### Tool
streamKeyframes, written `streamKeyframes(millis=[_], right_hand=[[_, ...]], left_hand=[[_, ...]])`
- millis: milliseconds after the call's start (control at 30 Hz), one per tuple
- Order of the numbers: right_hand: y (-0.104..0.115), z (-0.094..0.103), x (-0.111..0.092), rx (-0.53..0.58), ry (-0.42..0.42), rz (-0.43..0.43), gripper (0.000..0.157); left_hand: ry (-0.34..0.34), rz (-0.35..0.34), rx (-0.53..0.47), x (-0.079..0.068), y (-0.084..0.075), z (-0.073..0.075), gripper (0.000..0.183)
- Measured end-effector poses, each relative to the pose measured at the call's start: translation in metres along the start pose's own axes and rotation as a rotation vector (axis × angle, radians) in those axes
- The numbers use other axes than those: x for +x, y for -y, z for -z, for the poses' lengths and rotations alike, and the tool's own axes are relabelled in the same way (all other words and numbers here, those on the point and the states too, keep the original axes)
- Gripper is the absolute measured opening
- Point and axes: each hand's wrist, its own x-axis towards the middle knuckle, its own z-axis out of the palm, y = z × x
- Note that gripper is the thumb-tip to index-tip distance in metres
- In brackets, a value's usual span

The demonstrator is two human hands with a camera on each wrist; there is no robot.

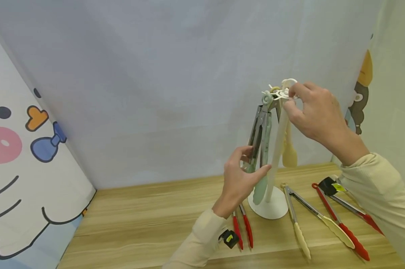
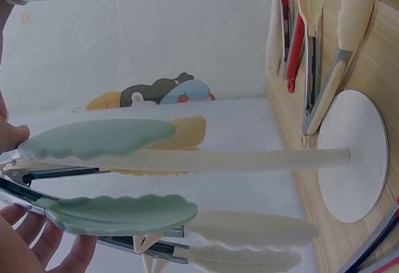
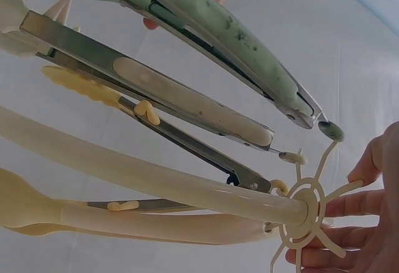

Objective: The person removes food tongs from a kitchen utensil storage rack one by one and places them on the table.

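Note:
In the head view, my left hand [image 1: 241,177] holds pale green tongs [image 1: 266,140] around their lower part, with the thumb on one side and the fingers on the other. The tongs' loop hangs on a hook of a white rack [image 1: 275,164]. My right hand [image 1: 320,112] pinches the rack's top between thumb and fingertips. Seen from the right wrist, its fingers reach round the hook ring [image 3: 321,214]. Cream tongs [image 3: 193,98] and yellow tongs [image 3: 199,145] hang beside the green ones. Another yellow-headed utensil [image 1: 290,155] hangs behind the pole.
On the wooden table, yellow tongs [image 1: 302,241] and red tongs [image 1: 354,242] lie right of the rack's round base [image 1: 271,213], with another red-handled utensil [image 1: 372,221] beyond. More red tongs [image 1: 247,231] lie below my left hand. A pale curtain [image 1: 155,93] stands behind.

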Motion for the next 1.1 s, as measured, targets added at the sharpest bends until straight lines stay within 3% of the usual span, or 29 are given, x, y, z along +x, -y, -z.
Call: streamKeyframes(millis=[567,1100], right_hand=[[-0.002,-0.002,-0.001,-0.006,0.0,0.008,0.015],[-0.003,0.0,-0.003,-0.02,0.01,0.003,0.015]], left_hand=[[-0.031,0.055,0.035,-0.008,-0.003,0.012,0.047],[-0.019,0.14,0.102,-0.026,0.006,0.024,0.047]])
